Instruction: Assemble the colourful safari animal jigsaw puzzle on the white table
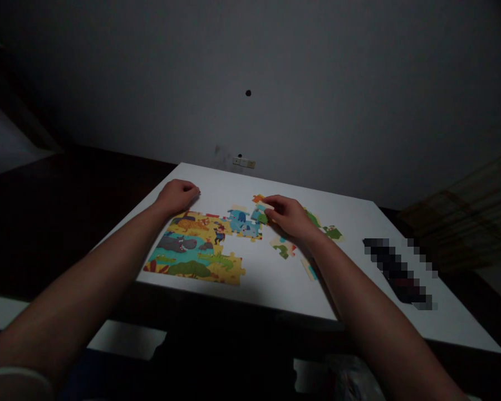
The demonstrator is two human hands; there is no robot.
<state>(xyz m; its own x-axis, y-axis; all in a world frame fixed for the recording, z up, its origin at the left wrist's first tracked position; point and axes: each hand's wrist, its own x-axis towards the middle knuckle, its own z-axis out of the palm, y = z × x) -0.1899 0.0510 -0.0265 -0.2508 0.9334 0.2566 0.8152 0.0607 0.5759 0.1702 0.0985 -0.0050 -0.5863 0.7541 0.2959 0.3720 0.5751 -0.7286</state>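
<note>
While resting on the white table (pixel 275 278), left hand (pixel 176 196) curled into a loose fist, holding nothing, touching the top edge of the joined puzzle (pixel 196 248). Right hand (pixel 290 216) pinching a small puzzle piece (pixel 259 214) between thumb and fingers, right beside the blue elephant part. Loose pieces (pixel 284 248) scattered near the right wrist. Blurred dark thing (pixel 398 273) farther right.

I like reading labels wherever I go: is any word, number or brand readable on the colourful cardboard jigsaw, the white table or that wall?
None can be read.
Colourful cardboard jigsaw: only cartoon animals, no lettering visible.
Dark object on the white table: pixelated, unreadable.
Small pale wall plate: too small to tell.
</note>
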